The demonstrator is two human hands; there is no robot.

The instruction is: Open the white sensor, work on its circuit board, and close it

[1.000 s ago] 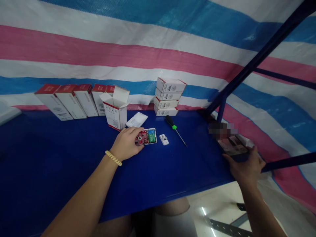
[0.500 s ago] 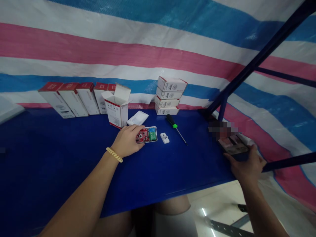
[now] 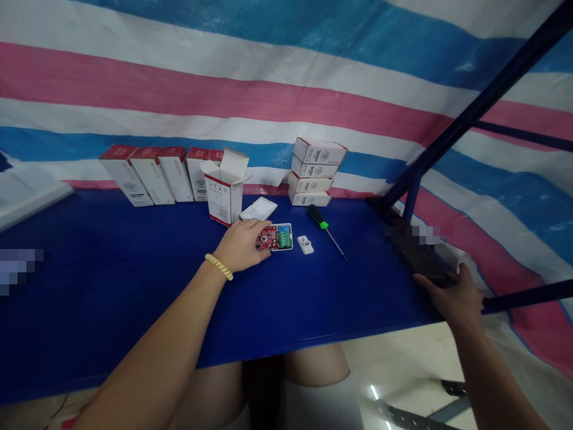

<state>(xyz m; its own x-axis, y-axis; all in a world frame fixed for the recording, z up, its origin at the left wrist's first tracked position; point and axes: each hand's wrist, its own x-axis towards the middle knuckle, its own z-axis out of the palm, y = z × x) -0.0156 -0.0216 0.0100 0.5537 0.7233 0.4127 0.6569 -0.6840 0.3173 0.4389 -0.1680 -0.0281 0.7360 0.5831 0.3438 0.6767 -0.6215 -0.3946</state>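
Note:
My left hand (image 3: 244,243) is closed on the left end of an opened white device (image 3: 274,237) on the blue table. A red circuit board and a green-blue labelled block show inside its casing. Just behind lies a loose white cover (image 3: 258,209). To the right of the device are a small white plastic part (image 3: 305,244) and a screwdriver (image 3: 326,230) with a black and green handle. At the table's right end my right hand (image 3: 456,295) grips the near end of a dark flat phone (image 3: 418,254); its far end is blurred out.
An open white box (image 3: 224,197) stands behind my left hand, beside a row of red-topped boxes (image 3: 152,176). Several more boxes (image 3: 316,173) are stacked at the back. A blue metal frame (image 3: 447,143) rises on the right. Striped sheeting (image 3: 268,95) hangs behind the table (image 3: 313,310).
The view has shifted, so the table items appear slightly further right. The phone's face, lit with a picture before, now looks dark. Both hands keep their holds.

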